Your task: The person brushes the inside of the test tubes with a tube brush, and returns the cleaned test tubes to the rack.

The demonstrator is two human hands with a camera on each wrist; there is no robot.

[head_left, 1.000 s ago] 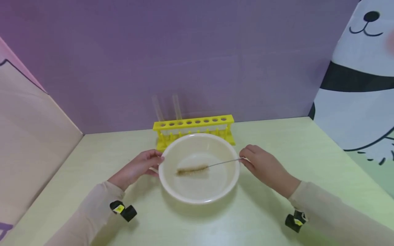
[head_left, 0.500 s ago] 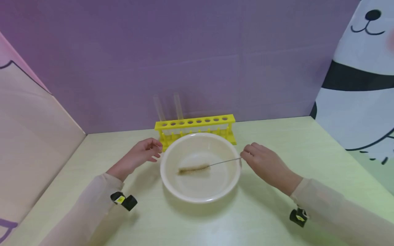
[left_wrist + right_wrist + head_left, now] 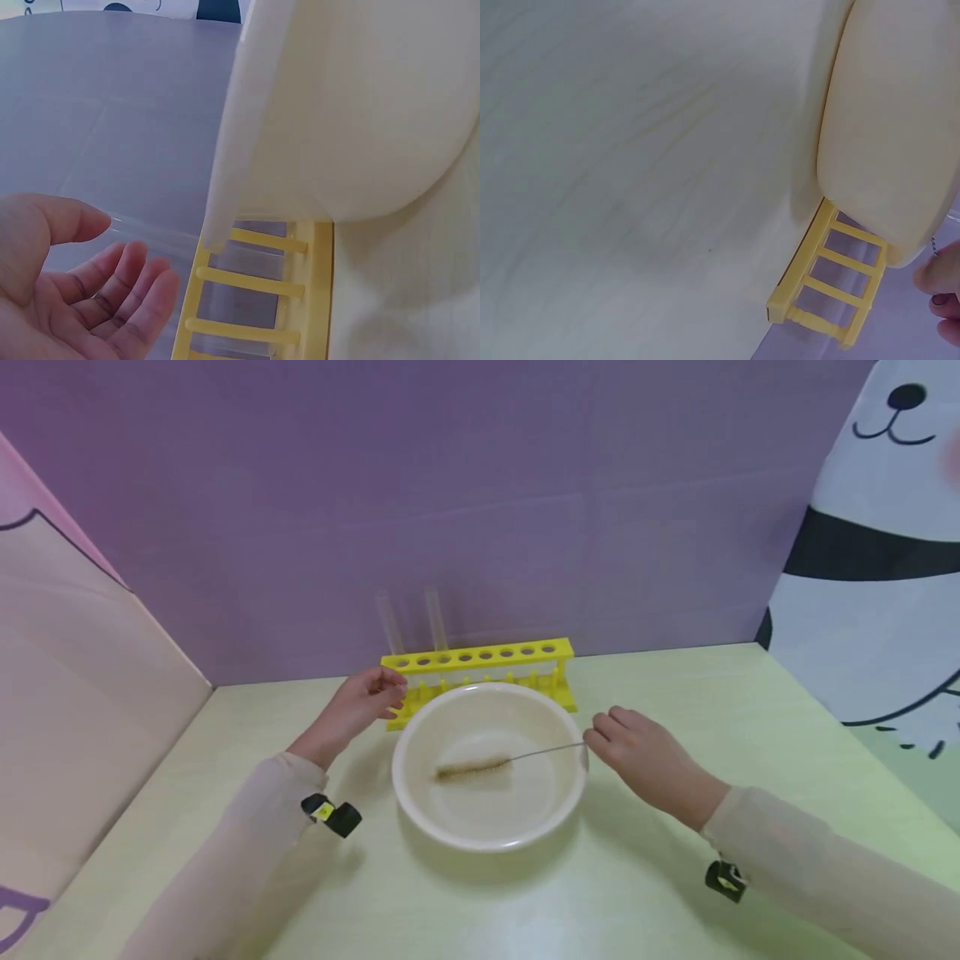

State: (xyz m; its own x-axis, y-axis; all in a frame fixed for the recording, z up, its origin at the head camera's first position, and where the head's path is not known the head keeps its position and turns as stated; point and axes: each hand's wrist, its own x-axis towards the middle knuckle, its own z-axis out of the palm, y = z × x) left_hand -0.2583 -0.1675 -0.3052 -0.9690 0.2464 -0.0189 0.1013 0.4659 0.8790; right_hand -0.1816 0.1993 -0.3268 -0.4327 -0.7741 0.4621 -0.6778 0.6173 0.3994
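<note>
My right hand (image 3: 651, 767) pinches the wire handle of a test tube brush (image 3: 472, 768) at the right rim of a cream basin (image 3: 491, 827). The brush's tan bristles lie low inside the basin, pointing left. My left hand (image 3: 362, 703) is at the left end of a yellow test tube rack (image 3: 517, 651), behind the basin. In the left wrist view, the thumb and loosely bent fingers (image 3: 139, 315) stand apart with nothing between them. Two clear test tubes, a left one (image 3: 388, 622) and a right one (image 3: 436, 620), rise from the rack's left part.
The pale wooden table (image 3: 660, 685) carries the basin and rack. A purple backdrop (image 3: 480, 510) rises close behind the rack. A light panel (image 3: 82, 693) borders the left side, and a printed cartoon panel (image 3: 862, 643) stands at the right.
My left hand has let go of the basin's left rim and moved up and forward to the rack's left end. The right hand and brush stay nearly in place.
</note>
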